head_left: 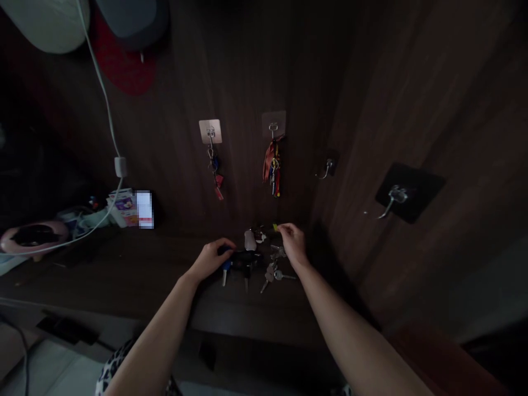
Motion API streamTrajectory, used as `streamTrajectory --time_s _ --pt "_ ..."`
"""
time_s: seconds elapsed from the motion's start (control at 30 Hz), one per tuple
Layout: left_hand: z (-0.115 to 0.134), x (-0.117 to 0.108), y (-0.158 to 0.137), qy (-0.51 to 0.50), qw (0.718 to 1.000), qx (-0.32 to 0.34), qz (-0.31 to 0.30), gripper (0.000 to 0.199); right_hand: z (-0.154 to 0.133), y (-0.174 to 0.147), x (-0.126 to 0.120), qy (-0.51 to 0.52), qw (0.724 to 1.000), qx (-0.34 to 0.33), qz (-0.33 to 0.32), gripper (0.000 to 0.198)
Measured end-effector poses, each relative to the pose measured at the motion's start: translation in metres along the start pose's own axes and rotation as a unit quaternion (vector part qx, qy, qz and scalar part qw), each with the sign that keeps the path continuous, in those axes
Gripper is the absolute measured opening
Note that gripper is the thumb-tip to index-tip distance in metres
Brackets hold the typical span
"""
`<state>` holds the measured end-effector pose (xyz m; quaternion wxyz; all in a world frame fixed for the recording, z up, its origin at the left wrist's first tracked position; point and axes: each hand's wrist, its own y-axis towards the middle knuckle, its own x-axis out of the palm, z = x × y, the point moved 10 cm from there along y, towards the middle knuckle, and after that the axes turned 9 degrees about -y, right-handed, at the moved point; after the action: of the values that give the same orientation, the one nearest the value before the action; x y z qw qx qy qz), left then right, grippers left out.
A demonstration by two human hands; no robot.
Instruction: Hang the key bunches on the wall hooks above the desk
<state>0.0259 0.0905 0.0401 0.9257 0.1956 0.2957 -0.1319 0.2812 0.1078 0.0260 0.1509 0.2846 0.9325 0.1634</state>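
A loose group of keys lies on the dark wooden shelf [177,286]. My left hand [210,257] is at its left side, thumb and fingers closed on the edge of a dark bunch of keys [245,259] beside a blue-headed key [226,267]. At the upper right of the group, my right hand [292,241] pinches a small strip with a yellow-green end [275,226]. Left of that strip are a greyish fob [249,240] and a white-and-red piece [260,236]. Several silver keys [270,273] rest below my right hand.
Two key bunches, one with red tags [218,187] and one with an orange ribbon [268,162], hang on wall hooks. Two more hooks, a small hook [328,168] and a larger hook [391,201], are at right. A white cable [103,91] runs past small boxes [126,206].
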Motion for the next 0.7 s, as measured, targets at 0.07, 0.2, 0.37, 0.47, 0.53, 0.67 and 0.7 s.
streamTrajectory --time_s 0.07,0.2,0.37,0.47,0.53,0.67,0.7 --pt "-0.008 -0.013 0.001 0.014 0.999 -0.006 0.042 0.02 -0.004 -0.002 0.0 -0.01 1.0 -0.008 -0.005 0.024" --pt "-0.025 -0.036 0.001 0.03 0.993 -0.015 0.117 0.021 -0.009 -0.005 0.004 -0.034 0.999 -0.024 -0.021 0.024" --pt "-0.032 -0.056 -0.003 0.054 0.978 -0.016 0.203 0.025 -0.01 -0.006 0.006 -0.057 0.997 -0.035 -0.028 0.027" --pt "-0.032 -0.057 -0.003 0.066 0.974 -0.009 0.217 0.026 -0.008 -0.004 0.004 -0.068 0.997 -0.035 -0.018 0.026" --pt "-0.035 -0.051 -0.002 0.087 0.977 -0.016 0.194 0.025 -0.007 -0.003 0.002 -0.068 0.997 -0.031 -0.01 0.026" --pt "-0.044 -0.05 -0.003 0.138 0.973 -0.06 0.173 0.024 -0.004 -0.003 0.001 -0.053 0.998 -0.023 -0.01 0.025" --pt "-0.046 -0.052 -0.004 0.136 0.972 -0.07 0.176 0.023 -0.004 -0.003 0.001 -0.052 0.998 -0.022 -0.011 0.025"
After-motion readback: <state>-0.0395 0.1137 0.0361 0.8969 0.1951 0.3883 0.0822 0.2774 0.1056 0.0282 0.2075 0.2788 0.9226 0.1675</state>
